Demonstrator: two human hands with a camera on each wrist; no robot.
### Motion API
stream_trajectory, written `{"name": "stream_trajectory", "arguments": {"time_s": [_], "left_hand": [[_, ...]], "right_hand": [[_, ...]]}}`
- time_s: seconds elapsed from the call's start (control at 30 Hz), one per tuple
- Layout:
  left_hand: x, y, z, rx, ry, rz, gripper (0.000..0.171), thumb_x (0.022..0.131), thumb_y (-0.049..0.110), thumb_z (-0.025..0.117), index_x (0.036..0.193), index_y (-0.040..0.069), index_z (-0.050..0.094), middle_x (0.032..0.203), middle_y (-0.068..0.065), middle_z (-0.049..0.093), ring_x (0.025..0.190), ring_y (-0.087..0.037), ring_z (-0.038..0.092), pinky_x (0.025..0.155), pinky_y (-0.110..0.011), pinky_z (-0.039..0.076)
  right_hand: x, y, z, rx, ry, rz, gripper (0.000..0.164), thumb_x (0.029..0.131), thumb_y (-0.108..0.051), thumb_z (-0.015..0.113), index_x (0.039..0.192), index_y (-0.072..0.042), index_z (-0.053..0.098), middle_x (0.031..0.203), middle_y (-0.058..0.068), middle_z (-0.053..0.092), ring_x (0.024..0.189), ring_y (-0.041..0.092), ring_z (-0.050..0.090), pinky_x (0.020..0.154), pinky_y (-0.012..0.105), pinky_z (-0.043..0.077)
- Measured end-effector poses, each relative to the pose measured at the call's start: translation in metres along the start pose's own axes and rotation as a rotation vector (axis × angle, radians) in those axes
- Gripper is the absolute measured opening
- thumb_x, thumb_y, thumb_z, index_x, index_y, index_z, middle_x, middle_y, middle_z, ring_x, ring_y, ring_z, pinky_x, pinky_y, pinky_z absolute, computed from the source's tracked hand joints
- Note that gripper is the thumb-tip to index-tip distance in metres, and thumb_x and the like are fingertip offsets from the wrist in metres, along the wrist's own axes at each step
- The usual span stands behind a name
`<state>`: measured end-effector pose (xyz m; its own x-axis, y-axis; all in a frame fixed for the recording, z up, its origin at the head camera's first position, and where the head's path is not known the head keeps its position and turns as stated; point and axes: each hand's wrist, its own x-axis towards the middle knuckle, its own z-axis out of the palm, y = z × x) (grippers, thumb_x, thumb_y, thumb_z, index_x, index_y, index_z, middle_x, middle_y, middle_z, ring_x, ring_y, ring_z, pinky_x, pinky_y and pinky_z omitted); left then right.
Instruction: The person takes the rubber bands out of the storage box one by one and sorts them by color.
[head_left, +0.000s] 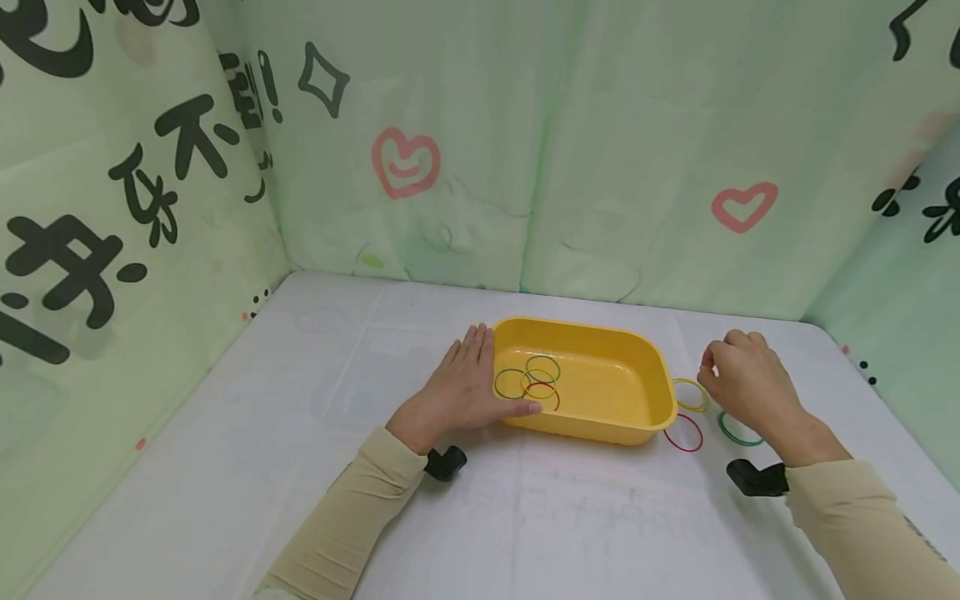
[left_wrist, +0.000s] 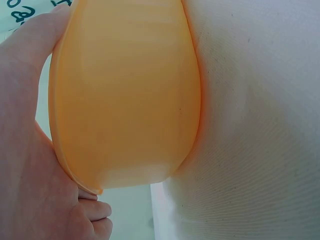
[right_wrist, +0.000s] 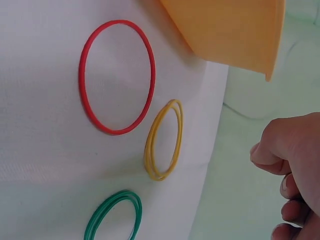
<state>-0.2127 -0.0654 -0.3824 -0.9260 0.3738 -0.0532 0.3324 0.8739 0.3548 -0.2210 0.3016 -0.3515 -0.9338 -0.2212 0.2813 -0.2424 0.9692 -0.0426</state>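
A yellow plastic tray rests on the table. My left hand lies against its left end, fingers extended along the side and thumb over the near rim. Inside the tray, towards the left, several thin rings overlap: green, yellow and a red ring. Right of the tray my right hand is held above the table with its fingers curled and thumb against the index finger; I see nothing held in it. Below and beside that hand lie another red ring, yellow rings and green rings.
A white cloth covers the table. Pale green curtains with dark lettering and red hearts hang behind it and at both sides. Black wrist-camera mounts sit under both wrists.
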Motion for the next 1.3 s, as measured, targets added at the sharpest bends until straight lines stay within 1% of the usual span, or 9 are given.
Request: {"name": "stream_trajectory", "arguments": {"time_s": [0.2, 0.43, 0.57, 0.73, 0.87, 1.13, 1.3], "left_hand": [[0.0, 0.0, 0.0, 0.004, -0.001, -0.005, 0.128, 0.079, 0.086, 0.048, 0.157, -0.002, -0.002, 0.167, -0.017, 0.0, 0.156, -0.027, 0.0, 0.127, -0.043, 0.007], [0.0, 0.0, 0.0, 0.007, 0.001, -0.006, 0.128, 0.079, 0.086, 0.048, 0.158, -0.002, -0.002, 0.167, -0.017, 0.0, 0.156, -0.027, 0.0, 0.127, -0.043, 0.007], [0.0, 0.001, 0.0, 0.011, 0.006, -0.007, 0.128, 0.079, 0.086, 0.049, 0.158, -0.002, -0.001, 0.167, -0.017, 0.001, 0.156, -0.027, 0.001, 0.127, -0.043, 0.008], [-0.002, 0.002, -0.001, 0.013, 0.008, -0.005, 0.127, 0.079, 0.085, 0.049, 0.158, -0.002, 0.001, 0.167, -0.017, 0.002, 0.156, -0.027, 0.002, 0.127, -0.043, 0.007], [-0.002, 0.002, -0.002, 0.011, 0.007, -0.002, 0.126, 0.08, 0.084, 0.049, 0.158, -0.002, 0.001, 0.167, -0.017, 0.001, 0.156, -0.027, 0.002, 0.127, -0.043, 0.007], [-0.002, 0.002, -0.002, 0.009, 0.001, -0.001, 0.127, 0.079, 0.085, 0.049, 0.158, -0.001, 0.0, 0.167, -0.017, 0.001, 0.156, -0.027, 0.001, 0.127, -0.043, 0.008], [-0.001, 0.001, -0.001, 0.005, 0.0, -0.001, 0.128, 0.079, 0.085, 0.049, 0.158, -0.001, -0.001, 0.167, -0.017, 0.0, 0.156, -0.027, 0.001, 0.127, -0.043, 0.007]], "right_hand": [[0.004, -0.013, -0.004, 0.006, 0.0, -0.004, 0.008, 0.079, -0.003, 0.069, 0.081, 0.004, 0.067, 0.078, 0.014, 0.053, 0.08, 0.033, 0.043, 0.066, 0.036, 0.039], [0.009, -0.028, -0.008, 0.024, 0.048, -0.063, 0.006, 0.079, -0.001, 0.069, 0.08, 0.004, 0.067, 0.077, 0.013, 0.053, 0.08, 0.033, 0.043, 0.066, 0.037, 0.039], [0.013, -0.036, -0.008, 0.036, 0.061, -0.085, 0.006, 0.079, -0.001, 0.07, 0.08, 0.004, 0.067, 0.077, 0.013, 0.052, 0.079, 0.032, 0.043, 0.066, 0.037, 0.038], [0.017, -0.048, -0.007, 0.043, 0.034, -0.095, 0.007, 0.081, -0.002, 0.071, 0.081, 0.003, 0.068, 0.078, 0.013, 0.053, 0.081, 0.032, 0.044, 0.068, 0.037, 0.039], [0.021, -0.057, -0.006, 0.052, 0.018, -0.111, 0.006, 0.082, -0.002, 0.068, 0.082, 0.003, 0.068, 0.078, 0.013, 0.053, 0.081, 0.031, 0.044, 0.068, 0.036, 0.04], [0.025, -0.073, -0.001, 0.076, 0.048, -0.156, 0.005, 0.082, -0.002, 0.067, 0.08, 0.003, 0.067, 0.077, 0.011, 0.052, 0.079, 0.03, 0.043, 0.067, 0.035, 0.038], [0.027, -0.084, 0.003, 0.072, 0.038, -0.167, 0.006, 0.081, -0.002, 0.07, 0.08, 0.003, 0.067, 0.077, 0.012, 0.053, 0.079, 0.03, 0.044, 0.067, 0.036, 0.04]]}}
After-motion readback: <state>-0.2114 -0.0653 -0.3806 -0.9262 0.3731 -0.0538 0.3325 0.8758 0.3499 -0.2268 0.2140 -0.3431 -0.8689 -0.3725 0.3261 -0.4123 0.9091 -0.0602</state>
